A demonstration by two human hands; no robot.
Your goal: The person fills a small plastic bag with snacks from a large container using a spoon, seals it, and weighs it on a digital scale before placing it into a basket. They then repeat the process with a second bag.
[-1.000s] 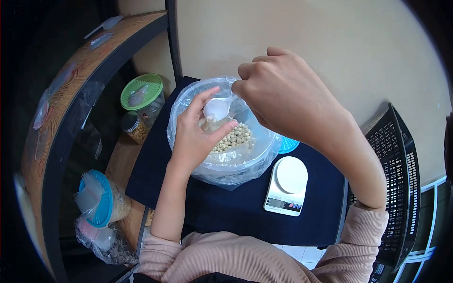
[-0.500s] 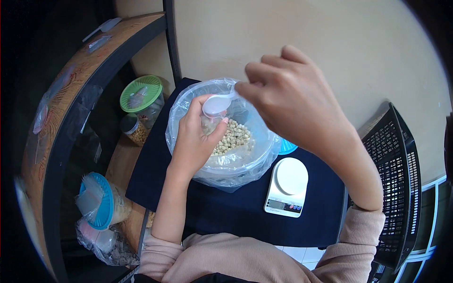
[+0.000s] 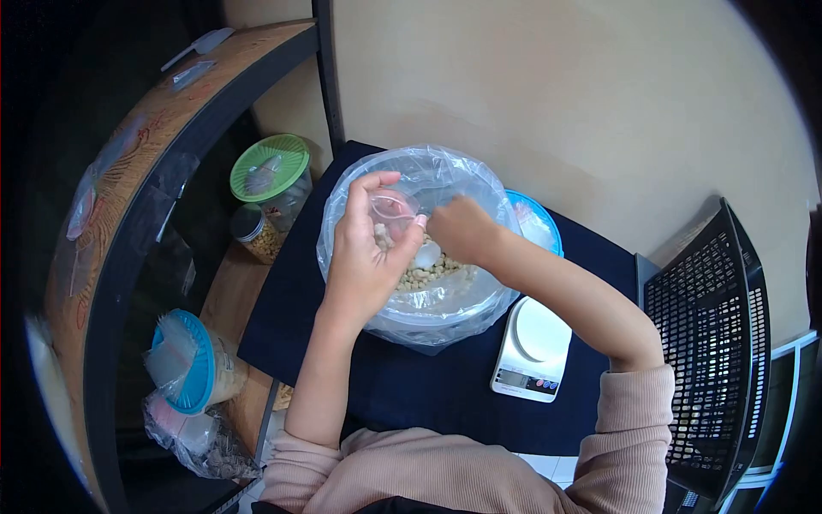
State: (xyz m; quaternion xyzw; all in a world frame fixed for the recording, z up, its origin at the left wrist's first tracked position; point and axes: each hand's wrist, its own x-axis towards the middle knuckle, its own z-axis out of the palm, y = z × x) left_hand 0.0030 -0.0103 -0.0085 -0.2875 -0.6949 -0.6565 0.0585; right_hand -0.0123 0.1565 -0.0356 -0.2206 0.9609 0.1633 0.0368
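From here, the right hand, closed round a spoon, looks mid-scoop among pale pieces in the tub; tipping them into the left hand's pinched bag, at eleven o'clock, calls for a gaping mouth.

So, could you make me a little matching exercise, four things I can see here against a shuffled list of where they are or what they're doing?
Things
1. Left hand
2. Right hand
3. White scale
4. Green-lidded tub

Places and states
A. Lying on the dark cloth
B. Holding a small clear bag
C. Beside a small jar, toward the left of the picture
D. Holding a white spoon, its bowl down at the pale pieces

Right pairs: 1-B, 2-D, 3-A, 4-C
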